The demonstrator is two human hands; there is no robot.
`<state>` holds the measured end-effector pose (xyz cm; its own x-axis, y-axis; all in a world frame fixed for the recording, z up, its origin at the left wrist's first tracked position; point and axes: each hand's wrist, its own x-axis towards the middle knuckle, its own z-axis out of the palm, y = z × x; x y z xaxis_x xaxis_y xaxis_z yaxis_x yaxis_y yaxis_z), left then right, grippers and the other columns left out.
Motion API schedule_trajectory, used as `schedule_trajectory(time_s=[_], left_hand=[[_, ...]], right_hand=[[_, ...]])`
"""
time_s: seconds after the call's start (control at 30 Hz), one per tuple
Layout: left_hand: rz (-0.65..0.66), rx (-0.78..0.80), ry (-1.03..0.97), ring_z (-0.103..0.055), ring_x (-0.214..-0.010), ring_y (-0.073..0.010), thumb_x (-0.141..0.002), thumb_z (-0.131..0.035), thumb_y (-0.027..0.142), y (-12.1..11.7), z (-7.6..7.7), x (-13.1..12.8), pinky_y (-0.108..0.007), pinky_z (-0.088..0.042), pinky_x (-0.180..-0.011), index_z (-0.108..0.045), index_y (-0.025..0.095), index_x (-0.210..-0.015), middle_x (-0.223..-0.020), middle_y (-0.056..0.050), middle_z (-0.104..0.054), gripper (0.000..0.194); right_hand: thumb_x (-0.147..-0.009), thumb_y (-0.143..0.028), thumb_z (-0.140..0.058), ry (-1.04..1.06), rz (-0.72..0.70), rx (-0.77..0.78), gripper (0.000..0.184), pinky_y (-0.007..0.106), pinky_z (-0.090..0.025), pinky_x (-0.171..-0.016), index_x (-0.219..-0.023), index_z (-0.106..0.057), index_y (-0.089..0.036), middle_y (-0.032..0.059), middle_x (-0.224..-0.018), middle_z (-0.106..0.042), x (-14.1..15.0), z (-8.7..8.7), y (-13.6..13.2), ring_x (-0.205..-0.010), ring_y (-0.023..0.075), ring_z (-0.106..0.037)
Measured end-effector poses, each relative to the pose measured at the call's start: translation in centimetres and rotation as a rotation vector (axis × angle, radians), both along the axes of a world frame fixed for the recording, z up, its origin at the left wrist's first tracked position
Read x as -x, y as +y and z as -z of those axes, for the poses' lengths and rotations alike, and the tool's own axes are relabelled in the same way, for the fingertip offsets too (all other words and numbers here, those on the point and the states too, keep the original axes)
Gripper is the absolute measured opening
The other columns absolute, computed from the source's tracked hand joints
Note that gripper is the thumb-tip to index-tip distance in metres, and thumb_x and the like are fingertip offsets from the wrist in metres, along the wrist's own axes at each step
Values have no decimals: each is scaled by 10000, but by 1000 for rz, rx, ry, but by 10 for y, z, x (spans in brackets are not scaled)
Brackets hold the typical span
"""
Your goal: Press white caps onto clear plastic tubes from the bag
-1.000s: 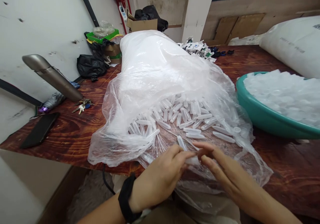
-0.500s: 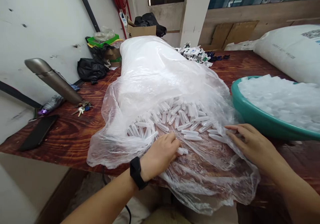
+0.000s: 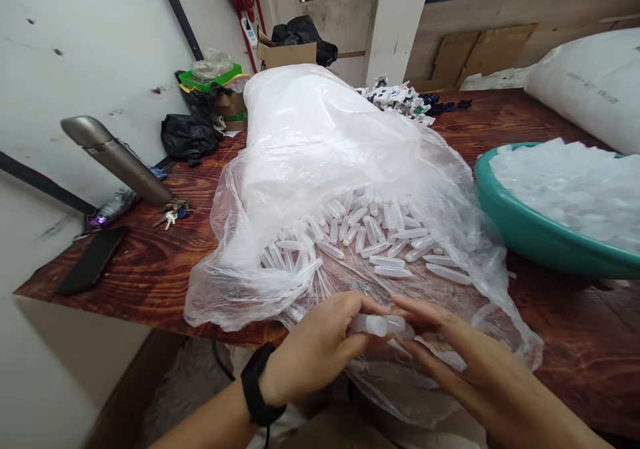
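The left hand [image 3: 320,342] grasps a few translucent tubes [image 3: 376,326] above the near part of the clear plastic bag [image 3: 500,315], while the right hand [image 3: 465,342] cups their other end — whether it grips them, I cannot tell. A light, even hold suits such smooth pieces best — ends level, fingertips free of the thin film, well above the loose tubes [image 3: 393,272] lying beyond

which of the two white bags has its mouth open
The middle bag, spread open at its near end around loose tubes; the printed sack behind the teal basin shows no opening.
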<state>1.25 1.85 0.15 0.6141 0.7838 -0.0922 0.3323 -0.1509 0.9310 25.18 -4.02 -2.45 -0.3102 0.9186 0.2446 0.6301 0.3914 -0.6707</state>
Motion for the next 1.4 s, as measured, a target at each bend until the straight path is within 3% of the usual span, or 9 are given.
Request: schedule_trajectory(time_s=[0.1, 0.2, 0.4, 0.63, 0.8, 1.0, 1.13, 1.3, 1.4], left_hand=[[-113, 252, -147, -693, -900, -191, -1023, -634, 405, -6, 10, 0, -295, -519, -800, -631, 221, -1270, -1037, -33, -734, 308], [-260, 580, -491, -716, -782, -171, -985, -667, 557, -10, 16, -4, -264, -539, -669, -611, 208, -1264, -970, -26, -718, 450], [-560, 756, -927, -744, -930, -161, -838, -883, 465, -18, 9, -26, -266, -572, -895, -725, 178, -950, -962, -34, -790, 346], [-694, 689, -884, -741, -956, -170, -788, -925, 477, -33, 13, -36, -275, -539, -886, -656, 207, -1077, -1019, -53, -828, 478], [-656, 546, -839, -739, -1068, -191, -893, -839, 455, -42, 20, -36, -304, -526, -977, -649, 232, -1087, -1077, -30, -818, 351], [-737, 595, -855, -746, -986, -184, -843, -869, 508, -50, 24, -39, -289, -549, -899, -655, 230, -1058, -1062, -24, -812, 411], [-745, 549, -840, -744, -1001, -192, -855, -861, 501, -53, 27, -40, -302, -549, -915, -646, 226, -1068, -1046, -32, -804, 409], [-598, 577, -879, -758, -939, -200, -891, -828, 493, -53, 25, -40, -340, -576, -900, -593, 230, -1024, -1047, -23, -797, 377], [-641, 565, -857, -750, -955, -183, -923, -802, 476, -52, 24, -41, -308, -561, -906, -594, 229, -1053, -1041, -17, -794, 348]], right_hand=[[-1070, -328, -600, 76, 49, -64, 365, 275, -617, -953, -1429, -607, -396, 20, -1253, -733, 6, -4, 2, -1113, 188, -746], [-1069, -315, -588, 98, 132, -133, 281, 269, -604, -964, -1316, -693, -400, 29, -1193, -679, 12, -1, 0, -1138, 187, -710], [-1063, -324, -613, 182, 210, -95, 347, 276, -619, -909, -1403, -628, -390, 20, -1205, -712, 33, 11, -7, -1021, 181, -727], [-1022, -287, -682, 240, 261, -171, 303, 326, -638, -939, -1319, -648, -339, 18, -1189, -757, 42, 15, -10, -1053, 208, -758], [-1006, -223, -685, 201, 274, -240, 305, 366, -651, -942, -1287, -654, -337, 30, -1155, -777, 41, 12, -17, -1042, 228, -774], [-1037, -353, -661, 376, 395, -99, 175, 245, -673, -658, -1197, -682, -286, 35, -989, -793, 55, 18, -21, -795, 192, -799], [-1027, -293, -670, 311, 348, -194, 156, 299, -678, -794, -1182, -683, -295, 45, -1035, -788, 59, 22, -21, -917, 215, -795], [-1136, -349, -441, 547, 305, 86, 240, 207, -635, -615, -1301, -612, -316, 23, -1032, -770, 62, 15, -19, -645, 121, -723], [-1092, -487, -536, 559, 375, 131, 354, 261, -654, -775, -1401, -570, -318, 39, -1067, -731, 64, 10, -22, -863, 167, -753]])
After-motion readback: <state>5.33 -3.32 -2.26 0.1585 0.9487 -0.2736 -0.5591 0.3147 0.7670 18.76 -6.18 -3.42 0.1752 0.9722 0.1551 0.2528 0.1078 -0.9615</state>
